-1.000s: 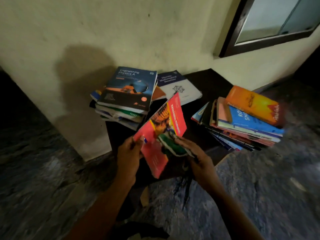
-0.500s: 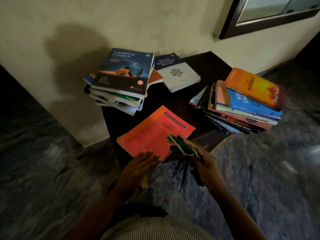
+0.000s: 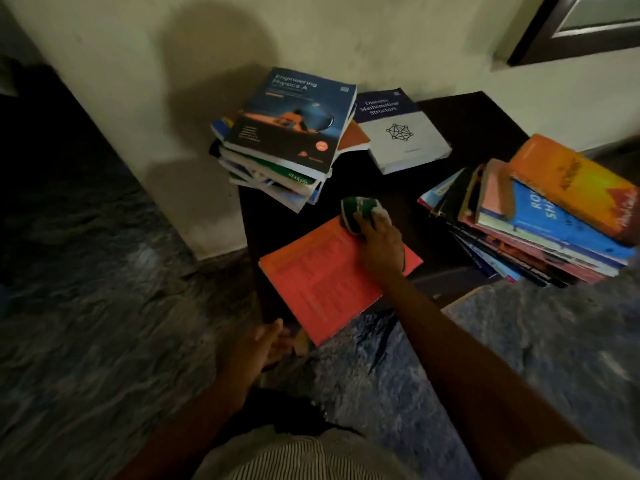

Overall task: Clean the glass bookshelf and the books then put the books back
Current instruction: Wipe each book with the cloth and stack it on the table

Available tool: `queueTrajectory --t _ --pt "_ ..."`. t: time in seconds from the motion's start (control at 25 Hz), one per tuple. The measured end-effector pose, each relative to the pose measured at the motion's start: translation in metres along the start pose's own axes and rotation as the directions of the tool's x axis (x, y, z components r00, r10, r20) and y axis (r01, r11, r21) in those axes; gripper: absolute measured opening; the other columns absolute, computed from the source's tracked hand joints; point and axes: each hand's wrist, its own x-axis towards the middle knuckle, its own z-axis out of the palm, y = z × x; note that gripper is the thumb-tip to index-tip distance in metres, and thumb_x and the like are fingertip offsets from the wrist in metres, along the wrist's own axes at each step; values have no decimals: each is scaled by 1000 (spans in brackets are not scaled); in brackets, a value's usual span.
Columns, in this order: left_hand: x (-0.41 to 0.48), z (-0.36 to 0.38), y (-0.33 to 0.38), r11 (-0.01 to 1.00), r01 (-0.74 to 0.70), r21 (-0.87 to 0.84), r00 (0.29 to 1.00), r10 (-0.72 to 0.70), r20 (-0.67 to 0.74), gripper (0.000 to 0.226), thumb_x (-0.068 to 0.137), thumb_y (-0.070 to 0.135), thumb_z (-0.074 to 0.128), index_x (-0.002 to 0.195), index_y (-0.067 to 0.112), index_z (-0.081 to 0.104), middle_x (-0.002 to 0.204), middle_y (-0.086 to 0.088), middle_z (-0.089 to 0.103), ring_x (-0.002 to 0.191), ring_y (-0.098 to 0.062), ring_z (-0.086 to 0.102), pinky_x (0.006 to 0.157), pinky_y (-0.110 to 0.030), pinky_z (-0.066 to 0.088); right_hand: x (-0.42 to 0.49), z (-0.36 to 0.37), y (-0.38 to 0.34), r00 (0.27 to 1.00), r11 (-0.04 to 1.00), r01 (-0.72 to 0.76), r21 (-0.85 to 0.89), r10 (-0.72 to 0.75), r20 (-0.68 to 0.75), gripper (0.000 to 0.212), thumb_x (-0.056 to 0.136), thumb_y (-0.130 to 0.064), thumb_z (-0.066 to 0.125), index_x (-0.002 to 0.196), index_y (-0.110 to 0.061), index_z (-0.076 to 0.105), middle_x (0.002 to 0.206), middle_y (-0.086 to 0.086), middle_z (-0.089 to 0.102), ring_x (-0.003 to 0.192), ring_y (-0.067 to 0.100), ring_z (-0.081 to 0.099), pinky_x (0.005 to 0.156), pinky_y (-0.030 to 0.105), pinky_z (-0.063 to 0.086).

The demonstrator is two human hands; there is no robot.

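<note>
Red book (image 3: pixel 332 275) is now flat on the dark table (image 3: pixel 478 119), back cover up, near corner hanging over the front edge — a second ago it was held up in both hands. Right hand (image 3: pixel 381 242) has moved to the book's far corner, fingers closed on the green cloth (image 3: pixel 358 209) and pressing it onto the cover. Left hand (image 3: pixel 263 344) has let go: it sits off the book by the near table edge, fingers loosely open, holding nothing.

Read: handling is over, wiping has started on this cover. With the left hand off, the overhanging book could slide under the strokes.

Left stack (image 3: pixel 287 133), white book (image 3: pixel 401 129) and right stack (image 3: pixel 540 216) sit as before on the table. Can't tell which are already wiped. Dark frame (image 3: pixel 540 32) top right, maybe the shelf — no books back in it yet.
</note>
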Motion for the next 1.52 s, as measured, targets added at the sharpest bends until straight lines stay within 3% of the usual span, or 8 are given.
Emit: queueTrajectory --t 0.08,0.36,0.56,0.64,0.8,1.0,1.24,1.52 --pt "-4 10 8 882 357 -309 927 -295 229 43 96 37 42 115 1 56 94 -14 65 85 -25 62 86 -36 46 -9 10 -19 1000 999 -11 33 12 -28 53 84 -20 34 135 -19 50 146 17 37 133 35 36 109 42 24" --pt "-9 16 19 653 375 -658 927 -260 270 55 95 48 37 101 -3 58 94 -18 66 92 -31 58 84 -42 44 -98 26 -97 842 822 507 259 -537 52 44 74 -21 43 106 -20 72 115 5 67 101 21 65 80 27 52" --pt "-9 13 19 624 409 -666 913 -275 302 47 96 39 41 114 -3 53 109 -21 59 99 -33 56 101 -45 36 -48 -27 -11 994 851 -38 524 85 -66 56 78 0 46 123 -30 60 116 9 63 78 28 65 67 27 51" --pt "-9 12 21 639 409 -652 913 -284 294 42 96 35 43 108 -3 55 106 -20 61 98 -32 57 102 -44 36 -38 -30 22 955 878 -214 428 280 -97 53 81 2 47 126 -22 59 113 18 63 87 33 64 76 29 49" --pt "-9 14 20 702 396 -592 918 -289 271 34 94 30 47 104 -1 57 103 -18 62 94 -31 58 97 -43 41 -73 9 10 918 997 53 48 -30 -395 42 75 -22 45 106 -9 71 110 21 66 100 35 59 84 37 47" --pt "-7 17 19 751 322 -576 946 -237 220 47 93 47 44 99 4 63 80 -13 70 68 -25 68 61 -35 57 -165 48 -51 941 898 312 310 -249 -227 34 84 -21 54 116 -27 65 122 1 63 114 10 46 96 27 36" --pt "-2 26 42 870 194 -454 977 -126 174 41 95 38 46 122 7 53 96 -17 64 71 -26 65 61 -36 57 -139 -57 -54 996 576 -76 814 86 32 56 85 17 49 103 -35 61 88 -14 65 70 -1 63 59 3 42" --pt "-10 23 105 981 -116 -154 973 143 179 41 89 -10 45 126 9 42 89 -11 59 71 -27 58 60 -36 51 -104 -146 -63 964 727 257 636 -146 -222 64 87 14 48 113 -44 58 113 -20 60 80 -5 58 71 7 46"
